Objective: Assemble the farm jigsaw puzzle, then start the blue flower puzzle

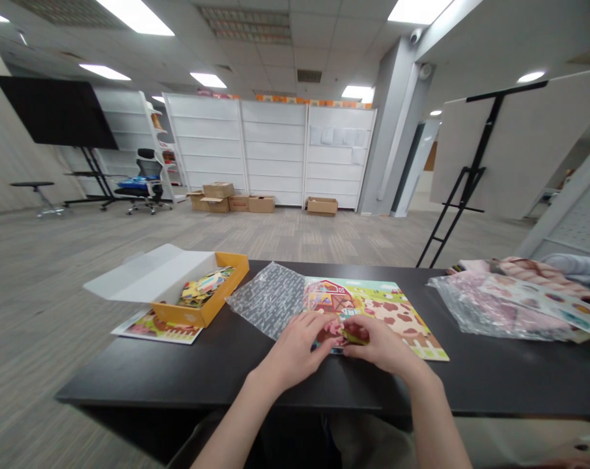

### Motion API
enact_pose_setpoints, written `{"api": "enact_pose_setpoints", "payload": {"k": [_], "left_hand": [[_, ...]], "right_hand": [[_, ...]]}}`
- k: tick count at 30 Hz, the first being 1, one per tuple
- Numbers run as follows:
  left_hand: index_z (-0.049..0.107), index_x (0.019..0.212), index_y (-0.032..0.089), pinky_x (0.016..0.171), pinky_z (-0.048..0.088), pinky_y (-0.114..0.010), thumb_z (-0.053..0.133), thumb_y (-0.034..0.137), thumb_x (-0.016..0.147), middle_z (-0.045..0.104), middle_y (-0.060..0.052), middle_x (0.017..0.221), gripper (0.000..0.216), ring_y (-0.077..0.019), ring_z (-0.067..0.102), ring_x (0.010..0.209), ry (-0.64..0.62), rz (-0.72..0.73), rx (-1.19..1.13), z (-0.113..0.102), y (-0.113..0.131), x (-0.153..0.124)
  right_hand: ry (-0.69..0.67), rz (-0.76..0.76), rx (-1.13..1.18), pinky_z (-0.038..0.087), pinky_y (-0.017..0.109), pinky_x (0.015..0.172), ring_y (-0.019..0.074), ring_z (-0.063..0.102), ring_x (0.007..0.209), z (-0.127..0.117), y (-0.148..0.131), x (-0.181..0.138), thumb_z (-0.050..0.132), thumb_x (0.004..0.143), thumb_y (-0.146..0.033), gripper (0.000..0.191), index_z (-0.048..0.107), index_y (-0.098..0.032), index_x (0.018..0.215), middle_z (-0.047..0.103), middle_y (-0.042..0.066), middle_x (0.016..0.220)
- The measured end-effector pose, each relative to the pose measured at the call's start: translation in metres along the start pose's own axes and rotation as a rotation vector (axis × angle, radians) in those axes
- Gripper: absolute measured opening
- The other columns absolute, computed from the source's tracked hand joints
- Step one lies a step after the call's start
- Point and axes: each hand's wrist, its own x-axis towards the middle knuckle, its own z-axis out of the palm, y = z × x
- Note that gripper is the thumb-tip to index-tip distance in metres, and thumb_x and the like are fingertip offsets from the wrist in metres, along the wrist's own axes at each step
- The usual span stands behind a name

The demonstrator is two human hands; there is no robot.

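Observation:
A farm picture jigsaw (387,309) lies on the black table, showing a red barn and a brown-spotted cow. Over its near left part, my left hand (305,342) is curled with its fingertips around a small pink jigsaw piece (335,327). My right hand (380,342) comes in from the other side, its thumb and fingers closing at the same spot. What lies under both palms is hidden. Left of the jigsaw is a grey patterned plastic sheet (268,296). An open yellow box (180,315) holds many loose jigsaw pieces (204,288).
A printed farm picture card (161,327) lies partly under the box. Plastic-wrapped pink goods (495,303) and fabric (534,270) are piled at the table's right. Beyond the table stand a black easel stand (471,176), cardboard boxes (262,204) and an office chair (146,179).

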Motion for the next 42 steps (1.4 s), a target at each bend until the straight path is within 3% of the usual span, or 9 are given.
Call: {"api": "enact_pose_setpoints", "payload": {"k": [6, 11, 16, 20, 26, 33, 42], "left_hand": [[0.061, 0.117, 0.024, 0.103, 0.047, -0.038, 0.067, 0.026, 0.092, 0.069, -0.004, 0.118, 0.026, -0.0215, 0.061, 0.115, -0.070, -0.012, -0.018, 0.008, 0.004, 0.007], [0.063, 0.111, 0.022, 0.101, 0.048, -0.040, 0.068, 0.027, 0.091, 0.070, -0.006, 0.116, 0.021, -0.0244, 0.062, 0.113, -0.163, -0.019, 0.066, 0.010, 0.002, 0.007], [0.061, 0.115, 0.021, 0.098, 0.050, -0.040, 0.065, 0.026, 0.093, 0.071, -0.007, 0.113, 0.022, -0.0246, 0.064, 0.110, -0.175, -0.017, 0.202, 0.015, 0.002, 0.007], [0.060, 0.112, 0.020, 0.093, 0.052, -0.039, 0.048, 0.019, 0.100, 0.072, -0.007, 0.108, 0.017, -0.0237, 0.067, 0.104, -0.152, -0.044, 0.272, 0.020, 0.001, 0.009], [0.052, 0.117, 0.021, 0.089, 0.054, -0.035, 0.040, 0.013, 0.101, 0.070, -0.008, 0.108, 0.022, -0.0221, 0.067, 0.105, -0.150, -0.084, 0.287, 0.023, 0.004, 0.011], [0.052, 0.110, 0.019, 0.089, 0.053, -0.035, 0.036, 0.006, 0.097, 0.068, -0.010, 0.108, 0.024, -0.0223, 0.066, 0.101, -0.232, -0.050, 0.343, 0.021, 0.006, 0.010], [0.049, 0.105, 0.019, 0.090, 0.052, -0.040, 0.046, 0.011, 0.096, 0.067, -0.009, 0.103, 0.012, -0.0245, 0.066, 0.100, -0.144, -0.052, 0.331, 0.027, 0.005, 0.008]], "right_hand": [[-0.043, -0.043, 0.139, 0.053, 0.032, 0.073, 0.0197, 0.066, 0.080, 0.001, 0.012, 0.000, 0.076, 0.076, -0.030, 0.030, 0.069, -0.020, 0.103, 0.072, 0.003, 0.088], [0.022, -0.037, 0.274, 0.057, 0.036, 0.081, 0.0206, 0.069, 0.086, 0.005, 0.017, 0.000, 0.079, 0.072, -0.033, 0.050, 0.063, -0.019, 0.117, 0.073, 0.007, 0.101], [-0.008, -0.079, 0.313, 0.058, 0.036, 0.083, 0.0207, 0.071, 0.085, 0.006, 0.014, -0.002, 0.072, 0.080, -0.034, 0.025, 0.070, -0.018, 0.099, 0.075, 0.007, 0.095], [-0.002, -0.088, 0.346, 0.058, 0.035, 0.082, 0.0205, 0.071, 0.085, 0.006, 0.017, -0.002, 0.072, 0.079, -0.035, 0.026, 0.070, -0.018, 0.100, 0.075, 0.006, 0.095], [0.065, -0.064, 0.157, 0.055, 0.032, 0.069, 0.0186, 0.066, 0.072, 0.010, 0.012, 0.004, 0.064, 0.079, -0.022, 0.019, 0.072, -0.020, 0.097, 0.072, 0.003, 0.081], [0.086, -0.133, -0.018, 0.051, 0.031, 0.070, 0.0190, 0.063, 0.076, 0.016, 0.010, 0.010, 0.062, 0.074, -0.010, 0.024, 0.073, -0.021, 0.093, 0.071, 0.004, 0.086], [0.124, -0.160, -0.137, 0.047, 0.031, 0.070, 0.0188, 0.061, 0.073, 0.017, 0.006, 0.012, 0.060, 0.074, -0.006, 0.021, 0.071, -0.021, 0.084, 0.070, 0.003, 0.082]]}}
